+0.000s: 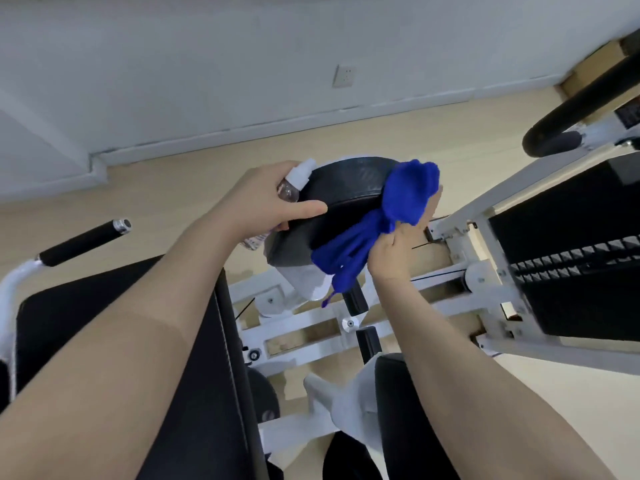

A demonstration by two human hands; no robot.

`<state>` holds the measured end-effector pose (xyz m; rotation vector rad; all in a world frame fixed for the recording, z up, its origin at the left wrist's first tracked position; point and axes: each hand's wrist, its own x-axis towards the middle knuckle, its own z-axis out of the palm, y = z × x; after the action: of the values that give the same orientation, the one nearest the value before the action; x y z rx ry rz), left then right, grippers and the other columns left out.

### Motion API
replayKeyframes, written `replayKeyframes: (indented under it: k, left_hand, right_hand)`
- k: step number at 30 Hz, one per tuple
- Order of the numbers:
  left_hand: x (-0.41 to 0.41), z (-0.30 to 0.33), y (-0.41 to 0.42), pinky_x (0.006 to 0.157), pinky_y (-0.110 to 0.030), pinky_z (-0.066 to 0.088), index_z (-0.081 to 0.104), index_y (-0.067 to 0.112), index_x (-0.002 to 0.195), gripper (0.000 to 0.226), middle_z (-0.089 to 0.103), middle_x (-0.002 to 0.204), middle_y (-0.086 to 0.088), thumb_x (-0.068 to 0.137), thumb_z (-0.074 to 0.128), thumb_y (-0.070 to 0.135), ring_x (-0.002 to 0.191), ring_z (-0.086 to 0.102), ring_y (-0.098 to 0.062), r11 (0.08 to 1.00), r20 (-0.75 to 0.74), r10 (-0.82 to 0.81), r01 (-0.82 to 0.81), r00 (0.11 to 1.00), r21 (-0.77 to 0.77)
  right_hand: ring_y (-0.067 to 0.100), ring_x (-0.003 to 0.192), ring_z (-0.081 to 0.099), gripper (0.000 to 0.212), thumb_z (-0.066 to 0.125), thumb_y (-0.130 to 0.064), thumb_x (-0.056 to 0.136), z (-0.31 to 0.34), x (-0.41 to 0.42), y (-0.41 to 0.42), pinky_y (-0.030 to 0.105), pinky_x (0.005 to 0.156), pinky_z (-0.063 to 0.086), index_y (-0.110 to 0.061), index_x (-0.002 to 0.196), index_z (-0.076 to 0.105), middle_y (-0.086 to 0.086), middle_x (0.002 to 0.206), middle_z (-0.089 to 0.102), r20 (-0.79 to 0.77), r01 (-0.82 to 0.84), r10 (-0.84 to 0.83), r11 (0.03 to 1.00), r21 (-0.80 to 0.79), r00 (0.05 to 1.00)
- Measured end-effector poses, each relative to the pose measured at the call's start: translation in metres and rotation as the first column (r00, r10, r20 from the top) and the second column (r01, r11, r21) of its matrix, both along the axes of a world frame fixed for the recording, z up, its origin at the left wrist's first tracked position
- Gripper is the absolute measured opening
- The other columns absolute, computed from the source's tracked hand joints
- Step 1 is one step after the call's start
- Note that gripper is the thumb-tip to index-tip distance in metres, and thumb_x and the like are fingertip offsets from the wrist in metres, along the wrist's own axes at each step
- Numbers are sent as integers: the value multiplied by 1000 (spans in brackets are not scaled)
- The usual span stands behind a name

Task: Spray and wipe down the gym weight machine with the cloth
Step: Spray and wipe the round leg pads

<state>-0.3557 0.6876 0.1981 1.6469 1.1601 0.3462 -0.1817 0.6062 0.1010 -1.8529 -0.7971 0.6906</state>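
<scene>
At the far left a black foam-covered handle (pixel 81 242) with a metal end cap is sticking out from a white tube, above a broad black seat pad (pixel 114 344) that is filling the lower left. The left forearm is crossing over that pad, hiding much of its right side. The left hand (pixel 258 199) is gripping a small clear spray bottle (pixel 290 187) with a white cap; its fingers (pixel 304 209) are wrapped around the bottle body, the index finger lying out along the edge of a round black pad (pixel 349 188) of the gym weight machine (pixel 478 271). The bottle's lower end is showing below the palm.

The round pad is sitting between the two hands, above the pale wood floor (pixel 173 178). The blue cloth (pixel 401 199) is bunched over the pad's right rim and hanging down across its side, covering that part of the pad. The right hand (pixel 398 251) is clenching the cloth from the right, its fingers mostly hidden behind the fabric.

Below, white frame bars and a bolt are running across under both arms. To the right the dark weight stack (pixel 568 265) is standing inside its white frame, and a curved black bar (pixel 581 109) is arching at the upper right. A white wall socket (pixel 343 75) is showing on the wall behind.
</scene>
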Motion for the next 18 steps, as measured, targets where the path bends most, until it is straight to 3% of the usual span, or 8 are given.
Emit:
replayKeyframes:
  k: [2,4,8,10,12,14,16,18]
  left_hand:
    - [2,3,-5,48,-20,42,51,39,77,24,53,62,6,76,74,31,43,51,-5,1000,-18,-19,19,1000,19]
    - [1,3,-6,44,-14,40,51,37,75,23,53,61,8,77,73,31,42,50,-3,999,-24,-7,8,1000,38]
    - [2,1,-14,47,-19,42,57,15,87,22,55,57,8,76,72,28,46,52,-9,997,-30,53,-51,998,49]
    - [2,1,-15,49,-21,42,56,12,90,28,54,56,7,76,72,30,45,51,-8,996,-45,63,-60,997,63]
    - [0,-3,-16,50,-19,41,54,10,91,34,53,56,5,76,73,34,42,49,-6,993,-53,75,-70,996,96]
    - [-1,-6,-18,47,-15,39,51,4,90,41,52,55,3,75,74,35,40,48,-5,987,-62,104,-95,993,133]
    - [-1,-7,-21,49,-20,40,50,2,90,45,53,55,2,75,73,37,40,49,-4,981,-70,128,-116,989,155]
    - [-3,-6,-26,52,-24,40,49,3,88,44,55,56,2,75,72,38,41,50,-5,977,-77,156,-142,985,159]
  right_hand:
    - [34,138,27,88,34,-54,71,8,-10,-4,47,114,24,-14,147,15,14,151,23,-145,190,-197,980,-61,970]
    - [26,141,18,75,34,-42,80,34,-31,0,44,117,18,-17,148,12,3,151,19,-118,281,-278,960,10,953]
    - [29,141,1,54,34,-43,85,61,-54,1,38,114,4,-22,133,46,7,152,21,251,10,-71,972,235,965]
    - [30,139,13,56,29,-40,82,46,-40,8,40,115,10,-18,129,51,9,149,28,217,39,-85,977,212,972]
    - [29,124,39,60,26,-35,83,31,-16,14,47,106,33,-8,133,44,15,142,37,27,180,-186,972,154,982]
    - [21,104,50,50,23,-29,95,28,-2,14,38,88,45,-6,138,36,16,140,43,-406,303,-302,951,-63,862]
    - [26,110,49,44,17,-19,102,29,-9,12,39,91,42,-3,141,32,16,144,39,-659,244,-295,954,-171,691]
    - [29,129,41,45,14,-21,103,38,-25,11,41,104,37,-7,142,30,12,148,35,-757,259,-267,957,-134,596]
